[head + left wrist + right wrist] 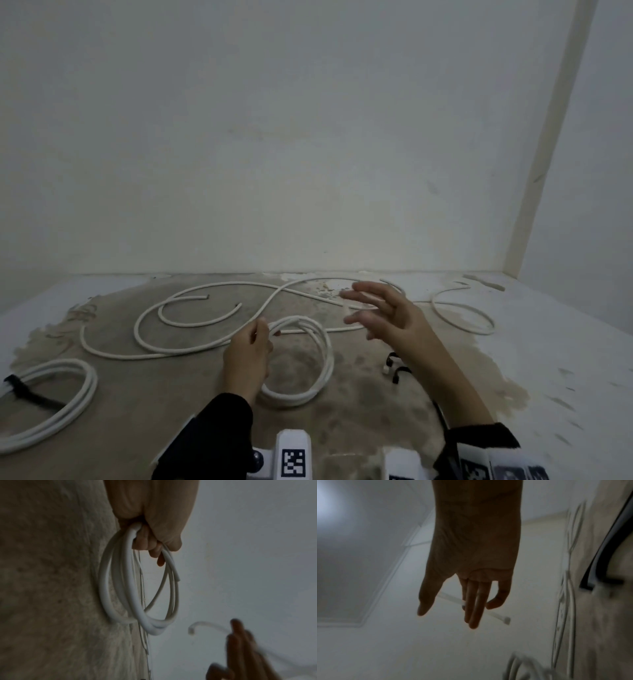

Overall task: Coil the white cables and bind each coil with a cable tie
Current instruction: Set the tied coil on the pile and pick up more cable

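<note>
Left hand (247, 353), fingers curled round the top of a partly wound coil of white cable (310, 363); the coil hangs from the grip and its lower turns reach the stained bench (376, 404). Right hand (383, 315), raised above the bench to the right of the coil, fingers spread wide and nearly straight; a free cable end (506, 620) passes behind them, blurred, and whether they touch it cannot be told. Loose white cable (191, 308) lies in broad curves across the far part of the bench. Finished coil (65, 404), bound with a black cable tie (32, 394), at the near left edge. Spare black cable ties (395, 368) lie just beside the right forearm.
</note>
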